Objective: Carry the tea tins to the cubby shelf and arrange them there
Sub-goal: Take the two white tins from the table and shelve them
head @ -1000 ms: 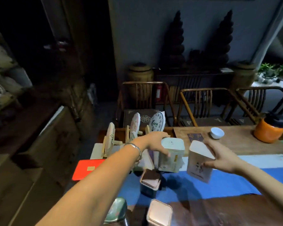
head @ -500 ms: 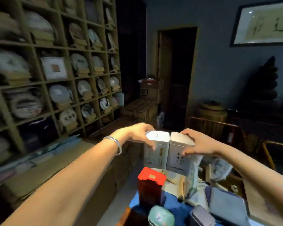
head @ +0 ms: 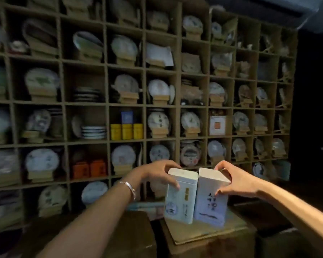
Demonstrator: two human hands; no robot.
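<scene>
White tea tins (head: 181,197) pinched by left hand (head: 157,172) and right hand (head: 237,183), pressed side by side for carrying. Faced cubby shelf (head: 144,107) at twelve o'clock.

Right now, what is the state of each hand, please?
Left hand: closed in a grip on the left white tea tin.
Right hand: closed in a grip on the right white tea tin.

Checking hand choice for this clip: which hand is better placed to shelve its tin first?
Probably the left hand: its pale tea tin faces the cubby shelf bays with yellow tins; the right hand sits further right.
</scene>
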